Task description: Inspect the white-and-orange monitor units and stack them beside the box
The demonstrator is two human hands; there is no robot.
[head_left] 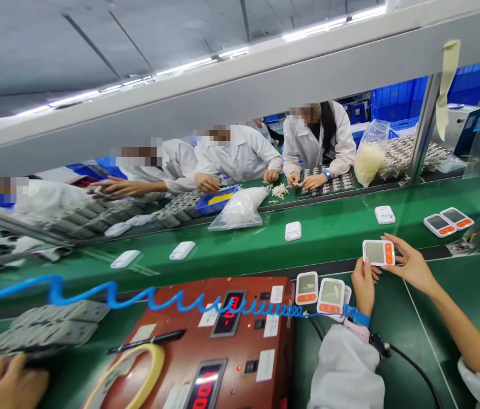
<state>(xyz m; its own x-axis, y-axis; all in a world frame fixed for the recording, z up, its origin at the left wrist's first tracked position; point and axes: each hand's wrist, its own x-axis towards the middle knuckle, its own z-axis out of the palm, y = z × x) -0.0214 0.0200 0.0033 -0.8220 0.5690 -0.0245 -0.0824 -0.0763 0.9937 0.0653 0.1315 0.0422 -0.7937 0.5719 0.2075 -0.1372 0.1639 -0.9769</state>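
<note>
A small white device with a grey screen and orange buttons [376, 253] is held up over the bench, its screen facing me. My left hand [364, 289] pinches its lower left edge, thumb at the front; a blue coiled-cord wrist strap [357, 316] and a pink band circle that wrist. At the device's right end, my right hand [412, 266] is closed on it with fingers above and below. Close to my left wrist lie similar devices, one upright device [307, 288] and another [331, 295] partly covering a white piece.
A red-brown box with lit displays [240, 341] carries a tape roll [154, 375] and a pen [148, 341]. Beyond, a green conveyor [333, 224] bears several white devices. Co-workers in white coats sit opposite; another person's blurred hand [12, 380] is at lower left.
</note>
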